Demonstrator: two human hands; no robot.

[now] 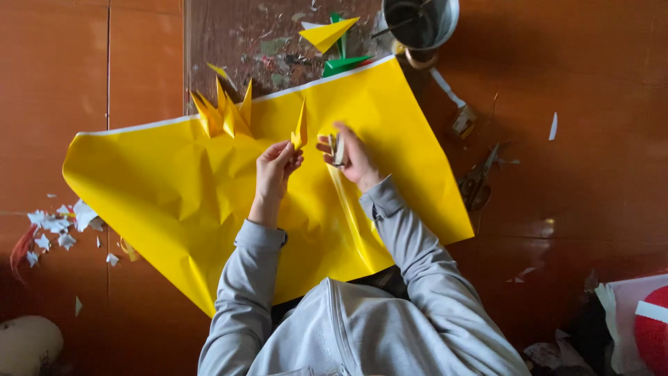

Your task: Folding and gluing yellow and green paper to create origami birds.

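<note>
A large yellow paper sheet (209, 202) lies spread on the reddish wooden table. My left hand (275, 167) pinches a small pointed yellow folded piece (300, 129) upright above the sheet. My right hand (351, 154) is just to its right, closed on a small whitish object (338, 150) that I cannot identify. A cluster of yellow pointed paper pieces (224, 113) stands on the sheet's far edge, left of my hands. Both grey sleeves reach in from the bottom.
A metal pot (421, 24) stands at the top, with yellow (327, 33) and green paper scraps (342, 65) beside it. Scissors (477, 182) lie right of the sheet. White paper bits (59, 226) litter the left. A red and white object (650, 327) sits at the bottom right.
</note>
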